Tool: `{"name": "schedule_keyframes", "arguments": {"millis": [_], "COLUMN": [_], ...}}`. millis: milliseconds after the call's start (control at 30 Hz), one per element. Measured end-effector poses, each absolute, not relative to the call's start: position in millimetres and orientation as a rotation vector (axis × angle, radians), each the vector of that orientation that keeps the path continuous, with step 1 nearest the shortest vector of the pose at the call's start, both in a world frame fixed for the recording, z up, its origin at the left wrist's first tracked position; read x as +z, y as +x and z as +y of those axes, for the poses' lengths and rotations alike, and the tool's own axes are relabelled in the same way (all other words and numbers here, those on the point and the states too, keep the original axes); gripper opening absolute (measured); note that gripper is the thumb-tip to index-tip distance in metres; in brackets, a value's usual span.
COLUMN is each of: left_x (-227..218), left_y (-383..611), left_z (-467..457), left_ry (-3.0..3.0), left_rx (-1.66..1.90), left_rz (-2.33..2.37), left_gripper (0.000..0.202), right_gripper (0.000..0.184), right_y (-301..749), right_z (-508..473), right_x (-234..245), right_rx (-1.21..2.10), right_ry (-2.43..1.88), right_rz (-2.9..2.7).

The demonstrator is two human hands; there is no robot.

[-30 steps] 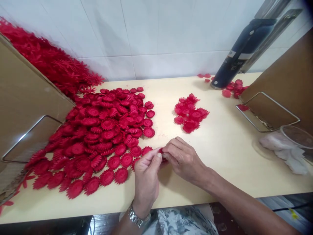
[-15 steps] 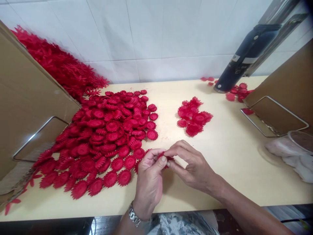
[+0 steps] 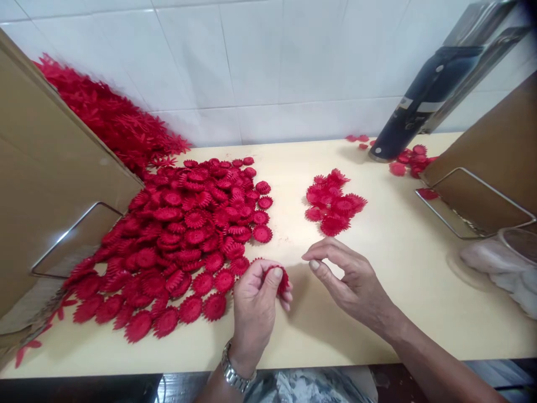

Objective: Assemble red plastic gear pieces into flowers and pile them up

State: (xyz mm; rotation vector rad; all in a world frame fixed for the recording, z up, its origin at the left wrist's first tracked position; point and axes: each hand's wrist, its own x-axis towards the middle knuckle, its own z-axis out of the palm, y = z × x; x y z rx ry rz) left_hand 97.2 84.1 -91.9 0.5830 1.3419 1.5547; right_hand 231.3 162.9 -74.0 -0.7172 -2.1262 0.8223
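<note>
Between the thumb and fingers of my left hand [image 3: 257, 302] is a red fringed disc [image 3: 282, 280], round with a toothed edge like a flower head; my fingers hide part of it. My right hand [image 3: 348, 280] hovers just to its right, thumb and forefinger apart, with nothing visible between them. A large heap of similar red fringed discs [image 3: 193, 218] spreads over the table left of my left hand. Beyond my right hand lies a small cluster of red toothed pieces [image 3: 335, 204], thinner and flatter than the heaped discs.
A cardboard panel [image 3: 54, 140] in a wire stand borders the left, with red star-shaped pieces [image 3: 113, 117] piled behind it. At right, a dark blue bottle [image 3: 423, 103], another cardboard panel [image 3: 482, 151] and a clear container with whitish plastic [image 3: 499, 263] stand on the pale table [image 3: 390, 235].
My right hand has let go of the red disc and moved right, its thumb and forefinger parting. The disc stays in my left hand, tilted more upright.
</note>
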Motion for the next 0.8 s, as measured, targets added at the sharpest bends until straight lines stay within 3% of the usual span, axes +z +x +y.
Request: {"name": "schedule_keyframes", "arguments": {"millis": [367,600,700,800], "left_x": [-101,-99,-99,-99], "left_y": [97,100,100,97], "left_z": [84,86,82,78], "left_ry": [0.709,0.704,0.679,0.794], "left_rx": [1.539,1.466,1.398,1.358], "left_rz": [1.502,1.479,1.424,1.304], "left_gripper": [0.039,0.044,0.044,0.031], "right_gripper": [0.013,0.011,0.010,0.011], "right_y": [227,212,212,216], "right_z": [158,150,152,155], "right_x": [-70,-73,-77,-80], "right_rx": [0.938,1.228,1.161,0.989], "right_ry": [-0.689,-0.716,-0.739,-0.761], "right_rz": [-2.133,-2.128,-2.132,-2.165]}}
